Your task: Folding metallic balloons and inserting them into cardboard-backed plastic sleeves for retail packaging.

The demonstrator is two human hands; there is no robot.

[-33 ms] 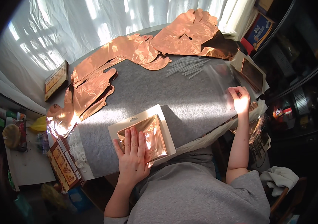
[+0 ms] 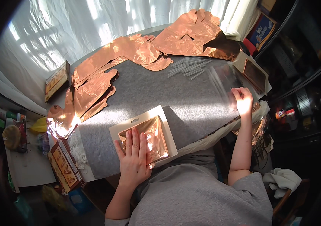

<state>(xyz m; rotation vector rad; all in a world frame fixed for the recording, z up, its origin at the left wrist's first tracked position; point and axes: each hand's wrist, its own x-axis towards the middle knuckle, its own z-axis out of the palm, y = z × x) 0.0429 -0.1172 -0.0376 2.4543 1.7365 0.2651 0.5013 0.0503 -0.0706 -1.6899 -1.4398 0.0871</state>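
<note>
My left hand [image 2: 132, 158] lies flat, fingers stretched out, on a folded copper-coloured foil balloon [image 2: 158, 145]. Beneath the foil is a cream backing card [image 2: 168, 130] with a hanging slot at its top edge, tilted on the table near my body. Over at the right side my right hand [image 2: 242, 100] has its fingers pinched together on the near end of a clear plastic bag [image 2: 224, 81]. The bag stretches away from the fingers across the grey felt mat [image 2: 138, 90]; its outline is faint, and I cannot tell whether there are several layers.
Flat copper foil number balloons [image 2: 130, 51] spread along the far and left edges. Clear straws [image 2: 192, 67] lie in a loose pile behind the bag. Packed foil on cards [image 2: 253, 75] sits at the far right. Printed boxes [image 2: 64, 165] and white ribbon [image 2: 78, 152] are at the left.
The clear plastic bag has shifted slightly beside my right hand, its creases showing more sharply. Both hands keep their places.
</note>
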